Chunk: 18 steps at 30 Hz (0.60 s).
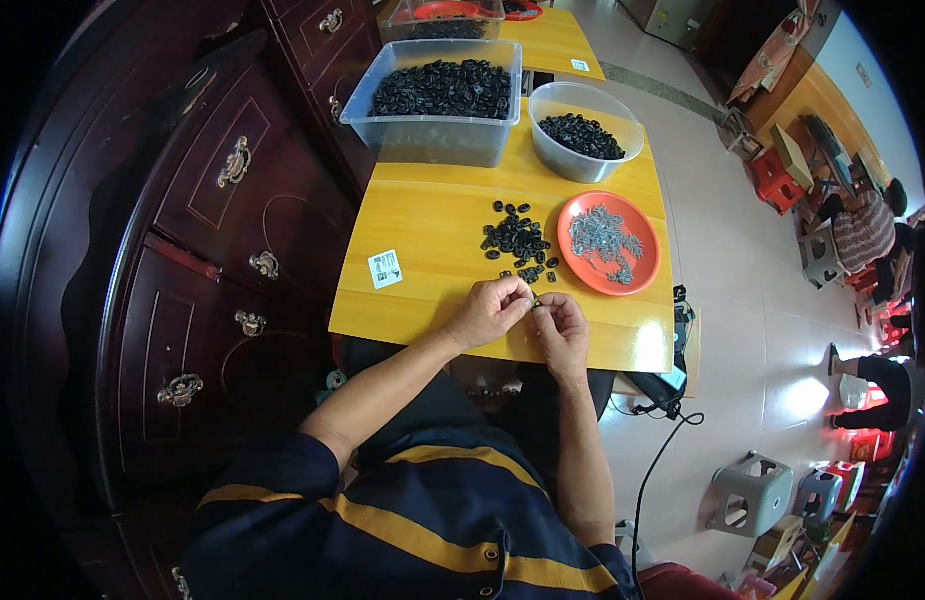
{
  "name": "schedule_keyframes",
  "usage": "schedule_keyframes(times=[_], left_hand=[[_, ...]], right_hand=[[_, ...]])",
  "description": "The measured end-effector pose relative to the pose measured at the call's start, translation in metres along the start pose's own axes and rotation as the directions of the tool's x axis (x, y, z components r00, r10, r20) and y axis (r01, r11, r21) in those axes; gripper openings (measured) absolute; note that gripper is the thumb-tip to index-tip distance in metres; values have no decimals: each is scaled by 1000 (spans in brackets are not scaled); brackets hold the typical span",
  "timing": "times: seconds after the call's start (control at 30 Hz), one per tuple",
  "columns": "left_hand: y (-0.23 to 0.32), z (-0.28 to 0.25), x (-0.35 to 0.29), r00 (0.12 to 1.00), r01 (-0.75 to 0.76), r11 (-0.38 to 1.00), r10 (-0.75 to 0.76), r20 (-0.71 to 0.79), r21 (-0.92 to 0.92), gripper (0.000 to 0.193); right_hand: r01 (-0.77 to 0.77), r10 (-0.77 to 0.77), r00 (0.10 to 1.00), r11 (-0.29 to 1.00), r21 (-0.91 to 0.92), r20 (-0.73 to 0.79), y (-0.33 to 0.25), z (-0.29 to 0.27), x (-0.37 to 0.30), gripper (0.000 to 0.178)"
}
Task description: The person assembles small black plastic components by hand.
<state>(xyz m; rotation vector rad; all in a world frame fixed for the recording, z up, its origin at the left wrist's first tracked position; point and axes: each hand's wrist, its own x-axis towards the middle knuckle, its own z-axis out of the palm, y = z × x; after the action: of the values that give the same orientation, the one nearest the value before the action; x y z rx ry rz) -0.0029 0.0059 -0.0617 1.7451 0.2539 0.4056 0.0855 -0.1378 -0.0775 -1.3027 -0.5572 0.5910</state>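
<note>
My left hand (492,312) and my right hand (562,332) meet over the near edge of the yellow table, fingers pinched. Between their fingertips a small black part (537,303) barely shows; the fingers cover most of it. Just beyond my hands lies a loose pile of small black oval plastic pieces (517,238). To the right of the pile, a red plate (570,270) holds many small silvery metal pieces (604,238), too fine to make out singly.
A clear rectangular bin (432,142) and a round clear tub (574,165), both with black pieces, stand at the table's far side. A white label (385,269) is on the yellow table (412,215). Dark cabinets (212,260) flank the left; a grey stool (750,495) stands right.
</note>
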Motion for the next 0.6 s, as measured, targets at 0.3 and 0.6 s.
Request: schedule_keyframes(times=[0.3, 0.6], left_hand=[[3, -3, -1, 1000, -17, 1000, 17, 0, -10, 4], [8, -47, 27, 950, -138, 889, 243, -196, 437, 14]], right_hand=[[-40, 40, 999, 999, 24, 9, -3, -1, -1, 14], [-35, 37, 998, 999, 40, -46, -5, -2, -1, 15]])
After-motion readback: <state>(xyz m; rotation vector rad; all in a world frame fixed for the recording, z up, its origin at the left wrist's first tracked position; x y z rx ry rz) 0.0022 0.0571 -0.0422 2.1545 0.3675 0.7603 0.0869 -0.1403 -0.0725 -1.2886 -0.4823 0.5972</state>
